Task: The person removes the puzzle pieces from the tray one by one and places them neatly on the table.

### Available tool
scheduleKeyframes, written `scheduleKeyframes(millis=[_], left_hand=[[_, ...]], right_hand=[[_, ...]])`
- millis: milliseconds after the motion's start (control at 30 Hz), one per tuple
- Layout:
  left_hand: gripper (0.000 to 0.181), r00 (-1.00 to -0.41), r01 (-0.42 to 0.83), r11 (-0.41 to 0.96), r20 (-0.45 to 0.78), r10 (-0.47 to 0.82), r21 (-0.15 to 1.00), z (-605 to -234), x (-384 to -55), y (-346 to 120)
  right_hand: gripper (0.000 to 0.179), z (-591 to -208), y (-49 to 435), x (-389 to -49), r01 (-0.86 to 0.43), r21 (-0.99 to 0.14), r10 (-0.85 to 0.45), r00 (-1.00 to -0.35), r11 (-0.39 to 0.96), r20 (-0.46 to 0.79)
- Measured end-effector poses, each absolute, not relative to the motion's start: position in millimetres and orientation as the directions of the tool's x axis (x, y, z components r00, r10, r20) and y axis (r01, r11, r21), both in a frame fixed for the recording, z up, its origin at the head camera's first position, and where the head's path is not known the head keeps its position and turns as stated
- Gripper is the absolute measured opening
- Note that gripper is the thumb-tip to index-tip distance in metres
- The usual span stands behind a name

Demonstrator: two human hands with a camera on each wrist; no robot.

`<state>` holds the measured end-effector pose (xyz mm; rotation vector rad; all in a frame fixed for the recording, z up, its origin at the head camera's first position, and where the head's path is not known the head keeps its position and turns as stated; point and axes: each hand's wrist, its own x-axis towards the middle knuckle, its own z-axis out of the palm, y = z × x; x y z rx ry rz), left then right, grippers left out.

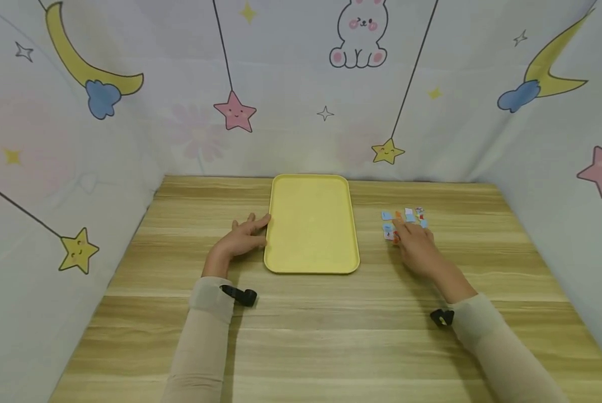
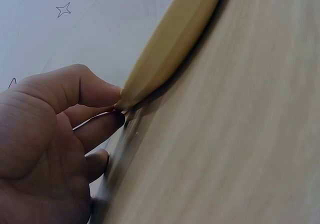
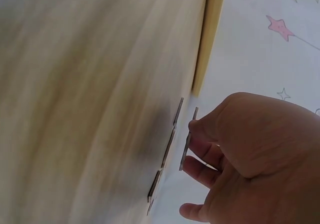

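A yellow rectangular tray lies flat at the middle back of the table. My left hand is at its left side; in the left wrist view, the thumb and a finger pinch the tray's edge. To the right of the tray, my right hand is over a cluster of small printed puzzle pieces, hiding some of them. Between the right thumb and fingers is a thin flat puzzle piece, held just off the table. Its printed face cannot be made out.
The wood-grain table runs back to a white curtain printed with stars, moons and a rabbit. More curtain stands at the left and right sides. A small black device is strapped to each wrist.
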<state>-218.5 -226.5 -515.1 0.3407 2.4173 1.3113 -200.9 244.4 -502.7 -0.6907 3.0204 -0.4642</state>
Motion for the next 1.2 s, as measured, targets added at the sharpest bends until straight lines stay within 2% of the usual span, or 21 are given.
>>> scheduleKeyframes(millis=[700, 900, 1200], left_hand=[[0.075, -0.903, 0.043, 0.518, -0.188, 0.386, 0.854, -512.8, -215.1, -228.1], [0.076, -0.901, 0.034, 0.526, -0.201, 0.384, 0.85, -512.5, -216.1, -226.6], [0.076, -0.901, 0.039, 0.527, -0.199, 0.386, 0.849, -513.6, -217.5, -225.6]], right_hand=[[0.05, -501.1, 253.3, -206.3, -0.423, -0.282, -0.421, -0.904, 0.861, 0.069], [0.056, -499.8, 259.8, -204.4, -0.388, -0.303, -0.388, -0.919, 0.87, 0.063], [0.056, -500.4, 282.1, -196.6, -0.377, -0.327, -0.335, -0.925, 0.866, 0.18]])
